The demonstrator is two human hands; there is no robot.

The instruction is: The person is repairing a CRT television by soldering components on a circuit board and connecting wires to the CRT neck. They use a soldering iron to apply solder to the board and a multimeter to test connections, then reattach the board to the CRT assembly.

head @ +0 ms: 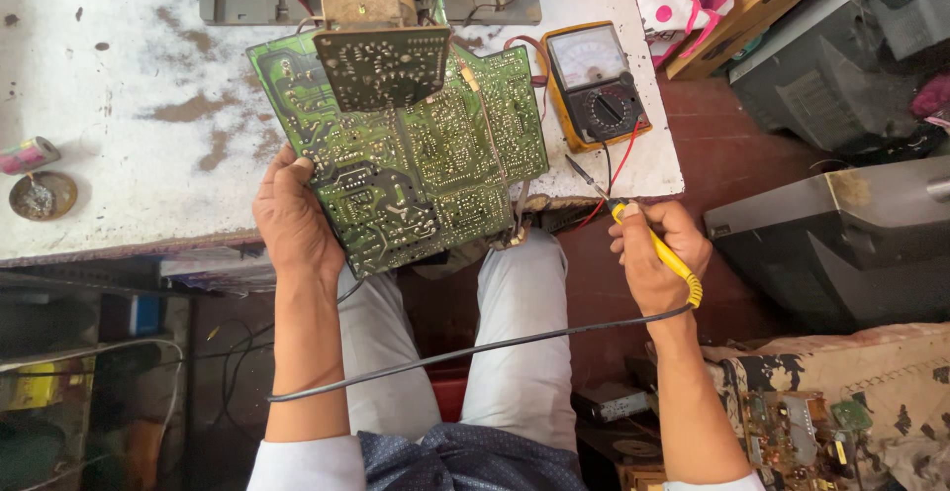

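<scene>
My left hand grips the lower left edge of a large green circuit board, which leans tilted over the edge of the white worktable, solder side up. A smaller dark board stands against its top. My right hand holds a yellow-handled soldering iron; its thin metal tip points up-left, just clear of the board's right edge. The iron's black cord runs across my lap.
A yellow analog multimeter with red and black leads lies on the table's right corner. A small tin and a roll sit at the far left. Grey television casings stand at right, another loose board lower right.
</scene>
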